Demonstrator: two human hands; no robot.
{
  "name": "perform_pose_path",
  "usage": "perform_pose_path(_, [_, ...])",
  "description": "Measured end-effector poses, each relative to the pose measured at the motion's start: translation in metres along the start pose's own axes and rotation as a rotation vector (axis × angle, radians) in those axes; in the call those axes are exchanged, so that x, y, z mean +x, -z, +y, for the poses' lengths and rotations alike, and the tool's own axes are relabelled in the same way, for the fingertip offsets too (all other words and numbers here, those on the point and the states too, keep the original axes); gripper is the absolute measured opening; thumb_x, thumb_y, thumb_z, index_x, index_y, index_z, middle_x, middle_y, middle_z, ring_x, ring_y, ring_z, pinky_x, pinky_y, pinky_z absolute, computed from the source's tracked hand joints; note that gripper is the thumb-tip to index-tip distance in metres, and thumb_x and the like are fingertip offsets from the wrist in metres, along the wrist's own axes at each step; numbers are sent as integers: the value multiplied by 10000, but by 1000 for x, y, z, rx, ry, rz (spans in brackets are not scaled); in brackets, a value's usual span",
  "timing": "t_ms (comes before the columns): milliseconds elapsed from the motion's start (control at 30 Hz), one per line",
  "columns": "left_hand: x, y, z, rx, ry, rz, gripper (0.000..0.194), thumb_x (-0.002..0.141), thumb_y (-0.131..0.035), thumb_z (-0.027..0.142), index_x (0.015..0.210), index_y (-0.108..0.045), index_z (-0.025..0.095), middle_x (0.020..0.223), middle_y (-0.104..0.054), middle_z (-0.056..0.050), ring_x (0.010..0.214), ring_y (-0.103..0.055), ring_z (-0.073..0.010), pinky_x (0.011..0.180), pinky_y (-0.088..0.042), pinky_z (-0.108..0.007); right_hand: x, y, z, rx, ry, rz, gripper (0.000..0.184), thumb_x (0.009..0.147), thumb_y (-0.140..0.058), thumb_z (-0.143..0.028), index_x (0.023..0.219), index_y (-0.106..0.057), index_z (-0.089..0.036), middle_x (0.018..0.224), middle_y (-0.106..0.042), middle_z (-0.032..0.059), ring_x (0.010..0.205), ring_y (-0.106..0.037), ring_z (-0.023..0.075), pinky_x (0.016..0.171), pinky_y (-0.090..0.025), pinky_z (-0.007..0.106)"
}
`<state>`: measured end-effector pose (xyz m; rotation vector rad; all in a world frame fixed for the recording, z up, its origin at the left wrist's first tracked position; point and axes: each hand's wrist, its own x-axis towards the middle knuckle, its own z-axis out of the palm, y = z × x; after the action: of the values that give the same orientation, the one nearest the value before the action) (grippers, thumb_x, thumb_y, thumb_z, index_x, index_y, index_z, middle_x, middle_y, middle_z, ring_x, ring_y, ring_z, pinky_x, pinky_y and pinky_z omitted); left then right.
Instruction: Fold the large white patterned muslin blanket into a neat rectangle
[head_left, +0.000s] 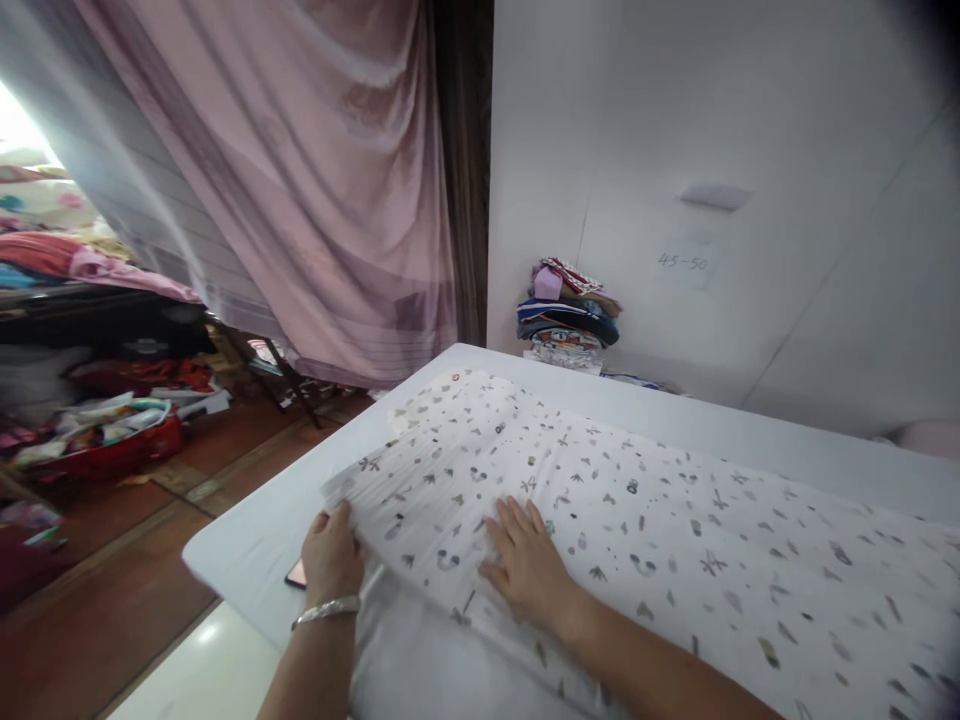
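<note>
A long white cloth (600,500) printed with small grey and brown figures is spread over a white table. At its left front edge, my left hand (332,550), with a silver bracelet on the wrist, is closed on the cloth; a short length of that edge is raised off the surface beneath. My right hand (529,560) lies flat on the print to the right, fingers apart, palm down. Plain white fabric (420,640) shows below the printed cloth, between my forearms. Partly hidden by my left wrist is a dark-edged phone-like object (295,575).
The white table (247,525) has a rounded left corner. Folded clothes (570,315) are stacked beyond its far edge, against a white wall marked "45-50". A pink curtain (337,200) hangs at the back left. On the floor stands a filled red basket (120,455).
</note>
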<state>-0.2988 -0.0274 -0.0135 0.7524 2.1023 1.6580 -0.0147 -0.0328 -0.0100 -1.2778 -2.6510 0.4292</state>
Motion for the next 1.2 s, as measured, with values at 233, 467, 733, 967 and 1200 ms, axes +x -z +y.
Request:
perform_pose_path(233, [-7,-1,7,-99,98,47,292,653,-541,313,920,-588,204,688,-574,16,568,-507,-129,546,-424,-253,28,19,46,-14,-197,-5,700,909,-130,-572,1438,-255,-132,1515,-78,76,1384,6,231,1112,24,402])
perform_pose_path(467, [1,4,28,821,-121,-61,565,758,-465,289,1312,-412,191,1046,-637,-124,795,-615,-280,662,-461,-374,43,20,106,3,-389,-41,818,865,-64,-649,1454,-165,-90,1517,-15,85,1381,50,232,1107,20,391])
perform_pose_path(733, [16,-95,99,969,-893,-271,480,829,-466,369,1237,-485,117,1318,-470,-170,1161,-482,-298,966,-382,-414,44,5,109,13,-340,28,788,879,-40,-610,1447,-209,-91,1515,-36,86,1380,52,253,1106,52,416])
perform_pose_path(967, [-2,-273,108,960,-1206,-796,474,881,-405,434,1289,-456,199,1433,-354,-106,1314,-300,-251,1079,-195,-490,42,8,110,68,-308,67,704,892,-120,-606,1456,-199,-192,1514,-30,62,1379,48,265,1099,41,457])
perform_pose_path(1200, [41,-311,78,1113,-1052,-766,558,879,-330,512,1372,-344,253,1490,-238,-69,1364,-180,-266,1063,-107,-585,38,18,109,160,-249,49,732,859,-139,-675,1464,-119,-264,1515,20,32,1374,82,261,1089,42,502])
